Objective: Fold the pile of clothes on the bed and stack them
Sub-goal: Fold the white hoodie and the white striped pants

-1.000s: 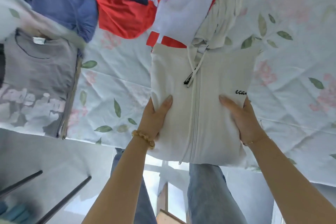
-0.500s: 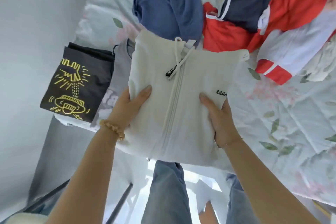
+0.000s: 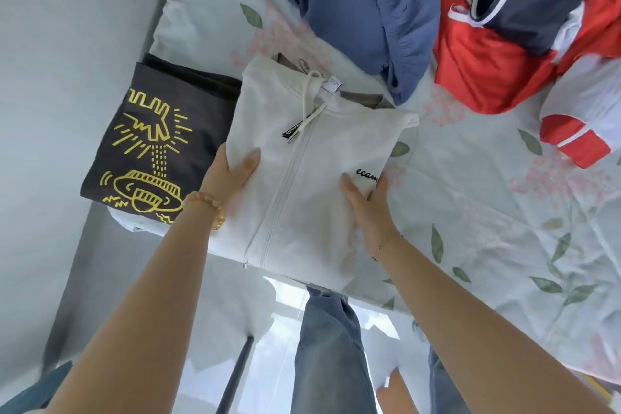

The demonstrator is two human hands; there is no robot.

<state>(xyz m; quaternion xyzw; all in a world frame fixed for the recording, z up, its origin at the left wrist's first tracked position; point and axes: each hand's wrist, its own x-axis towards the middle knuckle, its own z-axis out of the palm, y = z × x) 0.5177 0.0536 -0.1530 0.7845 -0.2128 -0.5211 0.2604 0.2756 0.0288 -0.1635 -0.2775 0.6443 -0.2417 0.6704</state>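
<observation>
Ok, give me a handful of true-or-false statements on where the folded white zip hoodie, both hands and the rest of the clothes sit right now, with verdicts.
1. Both hands grip the folded white zip hoodie, left hand on its left edge, right hand on its right. True.
2. The hoodie's zip is open. False: it is closed up the front.
3. A dark folded T-shirt with a yellow line drawing lies left of the hoodie. True.
4. The crumpled blue garment is folded on the stack. False: it lies unfolded farther up the floral bedsheet.
5. A grey-brown garment shows under the hoodie's top edge. True.
6. The red, white and navy jacket lies under the hoodie. False: it lies apart, upper right.
</observation>
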